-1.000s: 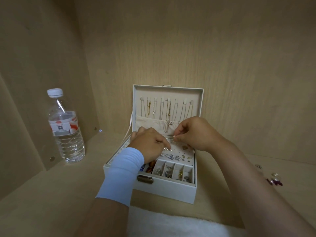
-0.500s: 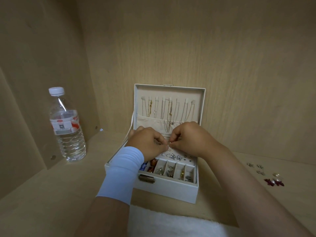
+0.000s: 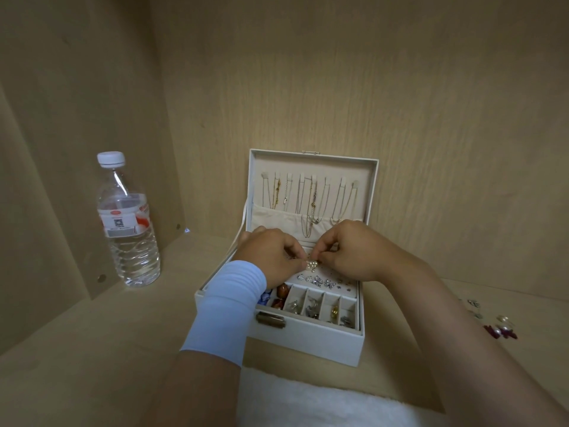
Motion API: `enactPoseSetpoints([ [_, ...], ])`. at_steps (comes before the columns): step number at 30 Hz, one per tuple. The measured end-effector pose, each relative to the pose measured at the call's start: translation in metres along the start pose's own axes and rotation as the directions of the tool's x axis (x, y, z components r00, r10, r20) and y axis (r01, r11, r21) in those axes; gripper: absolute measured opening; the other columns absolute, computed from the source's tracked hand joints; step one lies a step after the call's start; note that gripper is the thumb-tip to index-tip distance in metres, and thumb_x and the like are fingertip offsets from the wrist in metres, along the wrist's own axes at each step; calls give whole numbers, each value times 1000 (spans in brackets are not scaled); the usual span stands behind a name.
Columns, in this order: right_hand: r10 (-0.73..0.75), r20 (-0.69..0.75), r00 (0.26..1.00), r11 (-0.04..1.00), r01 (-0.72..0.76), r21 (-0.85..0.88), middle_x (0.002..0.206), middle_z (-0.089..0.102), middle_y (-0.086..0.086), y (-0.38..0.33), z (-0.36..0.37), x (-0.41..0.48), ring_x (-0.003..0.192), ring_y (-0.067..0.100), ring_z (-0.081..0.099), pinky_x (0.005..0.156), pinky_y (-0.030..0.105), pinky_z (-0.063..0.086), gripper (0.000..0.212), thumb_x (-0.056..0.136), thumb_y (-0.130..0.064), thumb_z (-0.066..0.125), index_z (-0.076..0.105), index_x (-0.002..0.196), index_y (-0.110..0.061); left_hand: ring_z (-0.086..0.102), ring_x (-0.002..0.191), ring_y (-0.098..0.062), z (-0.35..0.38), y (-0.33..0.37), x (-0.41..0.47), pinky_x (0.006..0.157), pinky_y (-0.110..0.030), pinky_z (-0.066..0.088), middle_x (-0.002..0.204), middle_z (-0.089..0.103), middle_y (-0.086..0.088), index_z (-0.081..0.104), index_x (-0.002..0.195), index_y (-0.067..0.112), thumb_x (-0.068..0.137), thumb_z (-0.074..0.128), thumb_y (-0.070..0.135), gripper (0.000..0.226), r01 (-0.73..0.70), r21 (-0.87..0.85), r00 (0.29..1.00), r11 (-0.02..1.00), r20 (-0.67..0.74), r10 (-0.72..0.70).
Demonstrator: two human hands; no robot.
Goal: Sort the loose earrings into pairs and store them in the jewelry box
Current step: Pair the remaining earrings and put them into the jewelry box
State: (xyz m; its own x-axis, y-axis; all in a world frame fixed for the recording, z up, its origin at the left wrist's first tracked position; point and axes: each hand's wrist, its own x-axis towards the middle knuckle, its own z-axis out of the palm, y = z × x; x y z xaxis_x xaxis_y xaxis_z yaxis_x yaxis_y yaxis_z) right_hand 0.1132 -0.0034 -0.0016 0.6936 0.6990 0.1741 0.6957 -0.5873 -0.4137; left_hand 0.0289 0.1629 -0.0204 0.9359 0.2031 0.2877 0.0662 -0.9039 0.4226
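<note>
Closer now, the left hand (image 3: 271,254) and right hand (image 3: 360,251) have drawn together since a second ago, and a pearl earring (image 3: 311,265) shows between their fingertips. Up front, a fluffy white cloth (image 3: 308,402) lies at the shelf edge, with the jewelry box (image 3: 308,343) just behind it, open. Off to the right, loose earrings (image 3: 500,329) lie on the shelf, dark red ones among them. The box's front compartments (image 3: 320,309) hold small earrings; behind them, sparkly studs (image 3: 320,282) sit on the pad. Both hands pinch the pearl earring just above that pad, a pale blue sleeve (image 3: 228,306) on the left wrist. Necklaces (image 3: 311,201) hang in the upright lid (image 3: 314,157); a water bottle (image 3: 126,223) stands far left.
</note>
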Motion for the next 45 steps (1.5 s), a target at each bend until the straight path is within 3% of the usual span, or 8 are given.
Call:
enactPoseSetpoints([
  [6,-6,-15,1000,1000,7,13,89,71,-19,-1,-1,1,85,-3,63,77,22,51,16,90,-21,67,78,92,-32,44,115,-11,-1,-1,1,97,-26,19,98,65,19,72,86,39,89,62,42,11,15,-45,1000,999,-1,-15],
  [9,-17,-84,996,996,24,83,91,73,-16,0,-6,-1,84,-3,65,78,20,51,16,91,-19,67,78,95,-30,53,109,-12,-2,-4,3,102,-36,40,103,65,19,68,82,47,87,61,44,9,51,-194,998,980,-20,-56],
  [18,48,-168,985,996,-35,80,87,71,-11,38,-57,-53,57,-16,55,57,6,37,12,91,-17,67,78,93,-22,58,79,-3,3,56,-10,71,-15,46,90,66,19,73,94,32,92,63,23,14,-85,-423,994,902,-104,45],
  [24,202,-117,972,979,-205,-14,89,71,-10,97,-88,-119,53,-18,54,54,3,38,13,91,-15,67,77,94,-24,56,75,1,50,132,-8,80,-19,49,85,63,23,70,91,36,90,62,27,12,-203,-385,976,900,-2,219],
  [28,312,-74,947,945,-317,-79,87,70,-14,136,-93,-146,81,-3,66,61,2,39,19,88,-13,66,75,89,-30,56,72,-1,89,172,-4,79,-23,50,87,65,19,70,91,35,89,61,26,14,-191,-357,953,915,157,260],
  [32,376,-17,926,925,-376,-52,87,71,-11,161,-89,-155,86,5,67,72,12,46,20,84,-11,69,78,92,-28,61,85,-6,122,194,2,85,-22,49,95,66,17,72,97,32,90,57,23,19,-161,-304,940,939,244,240],
  [39,401,16,916,916,-401,6,70,74,-13,169,-70,-148,66,2,70,68,22,54,4,76,-30,79,79,79,-33,59,106,-22,160,199,22,92,-30,47,112,59,-3,70,119,30,95,58,27,27,-238,-95,937,967,239,254],
  [45,420,35,907,907,-421,17,66,73,-14,170,-66,-144,64,9,72,69,25,59,7,77,-20,77,80,76,-26,59,93,-13,165,191,31,82,-17,39,94,56,7,76,106,22,93,60,18,20,-232,-174,945,957,195,264],
])
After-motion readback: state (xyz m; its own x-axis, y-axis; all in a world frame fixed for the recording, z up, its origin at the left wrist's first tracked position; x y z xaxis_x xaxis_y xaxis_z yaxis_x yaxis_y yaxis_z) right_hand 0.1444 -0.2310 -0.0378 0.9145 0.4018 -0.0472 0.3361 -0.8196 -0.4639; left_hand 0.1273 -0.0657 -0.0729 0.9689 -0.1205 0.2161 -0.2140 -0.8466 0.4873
